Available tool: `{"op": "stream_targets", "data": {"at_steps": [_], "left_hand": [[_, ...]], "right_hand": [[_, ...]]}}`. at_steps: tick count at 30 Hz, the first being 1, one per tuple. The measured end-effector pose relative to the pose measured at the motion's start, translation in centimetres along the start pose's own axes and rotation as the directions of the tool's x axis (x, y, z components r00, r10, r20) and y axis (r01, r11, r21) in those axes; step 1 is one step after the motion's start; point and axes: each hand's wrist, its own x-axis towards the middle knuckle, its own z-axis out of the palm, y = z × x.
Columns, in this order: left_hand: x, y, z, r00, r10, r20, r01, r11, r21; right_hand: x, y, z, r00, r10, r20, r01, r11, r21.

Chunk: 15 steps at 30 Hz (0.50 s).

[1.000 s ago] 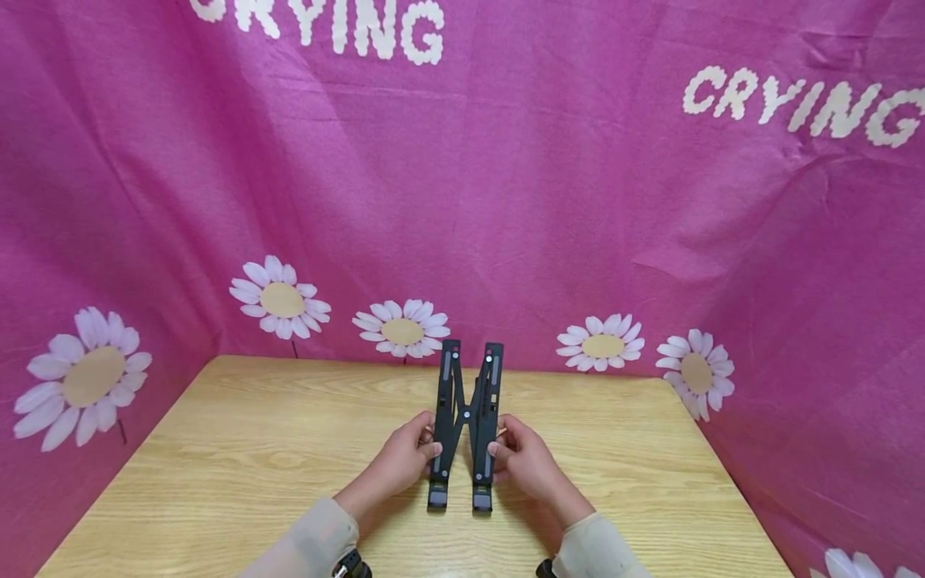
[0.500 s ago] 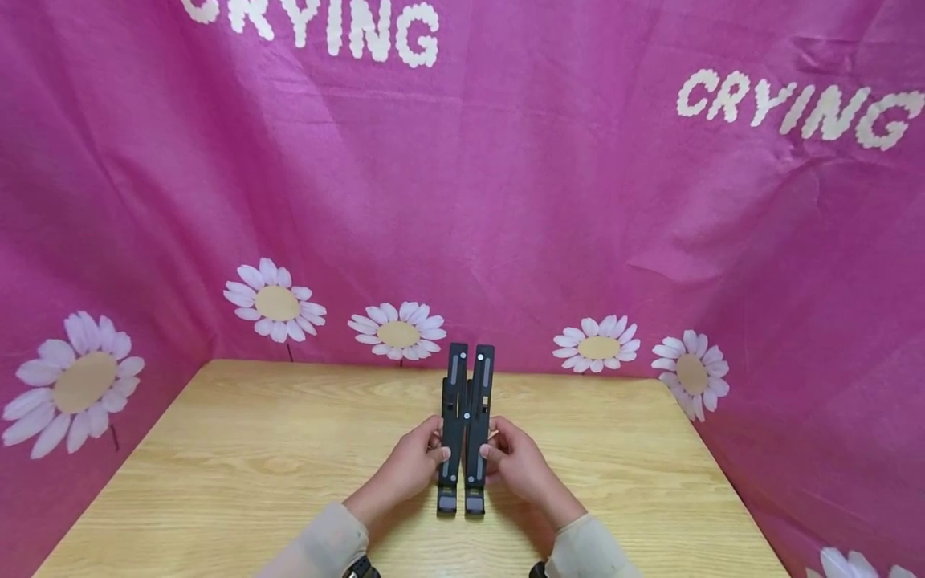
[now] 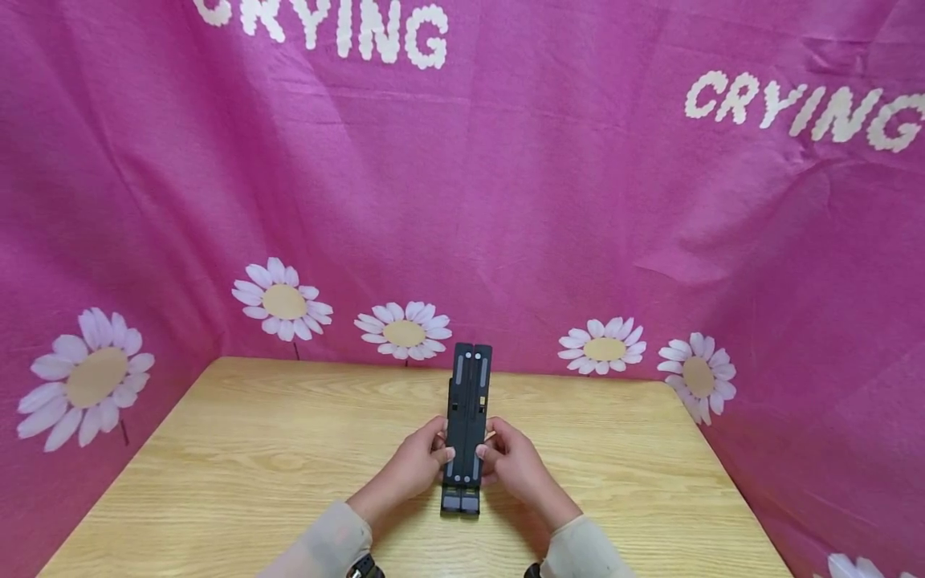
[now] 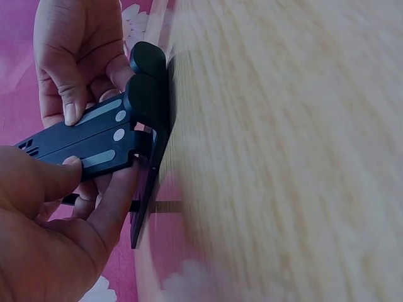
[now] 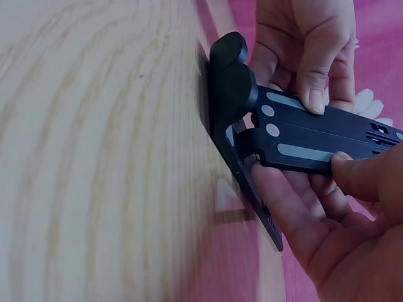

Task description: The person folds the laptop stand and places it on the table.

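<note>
A black folding laptop stand (image 3: 466, 409) with grey pad strips stands on the table, its two long arms side by side. In the head view my left hand (image 3: 419, 461) grips its left arm and my right hand (image 3: 515, 461) its right arm, thumbs on the top face and fingers beneath. The left wrist view shows the stand's rounded front hooks (image 4: 146, 94) close by the table surface, with my left hand (image 4: 56, 233) pinching the near arm. From the right wrist, my right hand (image 5: 352, 233) pinches the other arm at its grey strip (image 5: 305, 152).
The wooden table (image 3: 275, 449) spreads out on both sides of the stand. A pink cloth (image 3: 520, 201) with white lettering and printed daisies hangs behind the table and along its sides. Each wrist bears a dark strap, as on the left wrist (image 3: 364, 567).
Both hands have moved toward each other. The stand's two arms, spread apart with a crossed brace between them one second ago, now lie against each other.
</note>
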Motion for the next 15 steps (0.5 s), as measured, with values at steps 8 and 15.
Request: {"op": "stream_targets", "data": {"at_steps": [8, 15], "left_hand": [[0.15, -0.07, -0.04, 1.0, 0.007, 0.002, -0.007, 1.0, -0.02], [-0.33, 0.01, 0.22, 1.0, -0.013, -0.021, 0.013, 1.0, -0.018]], "right_hand": [[0.12, -0.67, -0.12, 1.0, 0.015, -0.025, -0.014, 1.0, 0.017], [0.01, -0.86, -0.62, 1.0, 0.013, 0.0, -0.013, 0.998, -0.06]]}}
